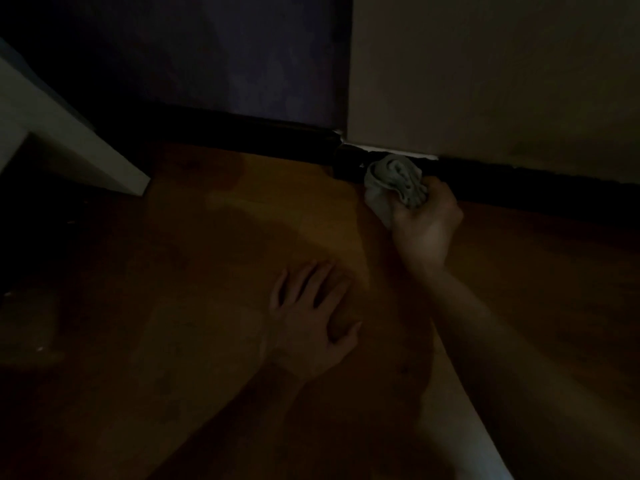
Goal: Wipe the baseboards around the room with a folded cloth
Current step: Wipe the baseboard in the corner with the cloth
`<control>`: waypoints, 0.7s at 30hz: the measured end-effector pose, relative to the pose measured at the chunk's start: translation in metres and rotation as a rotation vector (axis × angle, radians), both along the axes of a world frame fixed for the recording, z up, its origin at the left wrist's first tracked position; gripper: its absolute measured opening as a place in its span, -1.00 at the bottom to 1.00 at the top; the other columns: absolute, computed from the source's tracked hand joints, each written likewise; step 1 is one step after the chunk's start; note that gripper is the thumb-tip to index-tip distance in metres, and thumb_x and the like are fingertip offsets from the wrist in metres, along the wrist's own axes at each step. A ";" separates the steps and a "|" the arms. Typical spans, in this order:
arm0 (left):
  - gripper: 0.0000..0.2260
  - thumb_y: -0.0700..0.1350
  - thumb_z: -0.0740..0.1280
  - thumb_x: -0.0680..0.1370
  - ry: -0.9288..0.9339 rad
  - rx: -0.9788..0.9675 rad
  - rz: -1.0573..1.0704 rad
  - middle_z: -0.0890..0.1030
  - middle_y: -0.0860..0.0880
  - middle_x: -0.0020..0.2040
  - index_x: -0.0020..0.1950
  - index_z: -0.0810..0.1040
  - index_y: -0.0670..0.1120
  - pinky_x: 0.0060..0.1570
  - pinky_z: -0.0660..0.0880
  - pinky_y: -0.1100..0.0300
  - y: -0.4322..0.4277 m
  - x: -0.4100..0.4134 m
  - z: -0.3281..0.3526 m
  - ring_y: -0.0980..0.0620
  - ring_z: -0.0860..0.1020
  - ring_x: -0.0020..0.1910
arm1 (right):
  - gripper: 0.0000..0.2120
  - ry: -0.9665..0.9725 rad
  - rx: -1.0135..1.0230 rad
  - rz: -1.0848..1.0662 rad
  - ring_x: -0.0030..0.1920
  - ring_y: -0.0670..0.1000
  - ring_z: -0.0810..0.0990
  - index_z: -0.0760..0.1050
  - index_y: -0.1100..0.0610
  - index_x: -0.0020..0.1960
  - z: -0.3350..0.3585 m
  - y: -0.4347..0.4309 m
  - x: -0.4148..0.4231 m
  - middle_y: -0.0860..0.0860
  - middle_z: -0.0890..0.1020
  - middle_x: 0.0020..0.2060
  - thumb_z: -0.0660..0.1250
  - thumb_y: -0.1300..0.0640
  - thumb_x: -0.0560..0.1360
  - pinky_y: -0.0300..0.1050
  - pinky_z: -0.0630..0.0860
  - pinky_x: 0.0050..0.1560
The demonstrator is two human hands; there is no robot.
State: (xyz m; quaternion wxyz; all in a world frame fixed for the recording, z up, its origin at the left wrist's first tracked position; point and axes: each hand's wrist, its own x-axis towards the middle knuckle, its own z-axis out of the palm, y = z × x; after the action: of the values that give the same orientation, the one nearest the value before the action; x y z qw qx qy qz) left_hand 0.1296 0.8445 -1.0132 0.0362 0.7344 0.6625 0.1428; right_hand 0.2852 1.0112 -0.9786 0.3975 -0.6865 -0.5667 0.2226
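Head view is showing a dim floor (214,258) and dark baseboard (519,178). The left hand (311,327) is lying flat and empty, bracing. The right hand (426,223) is gripping the bunched cloth (391,178), pressing it at the baseboard's corner. Wiping is underway; next probably means sliding along the board.

The scene is very dim; a brown wooden floor (214,258) fills the lower and middle frame; at the upper left a white piece of furniture (52,133) stands on it, its corner reaching toward centre; a dark purplish wall (214,57) spans the upper middle; a pale beige wall (491,71) takes the upper right; they meet at a corner.
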 end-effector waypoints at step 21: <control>-0.39 0.29 0.31 0.49 0.016 0.044 -0.015 0.29 0.04 0.58 0.52 0.38 0.16 0.47 0.16 -0.23 0.001 -0.002 -0.010 -0.03 0.26 0.55 | -0.81 -0.037 -0.037 -0.147 -0.05 0.11 0.58 0.56 0.14 -0.02 0.003 -0.005 0.039 0.10 0.62 -0.04 0.37 0.08 0.42 -0.16 0.40 -0.16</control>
State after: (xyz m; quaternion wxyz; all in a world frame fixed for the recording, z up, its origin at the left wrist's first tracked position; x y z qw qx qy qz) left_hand 0.1277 0.8455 -1.0237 0.0159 0.7412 0.6539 0.1509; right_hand 0.3238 1.0066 -0.9756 0.3895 -0.7376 -0.5178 0.1901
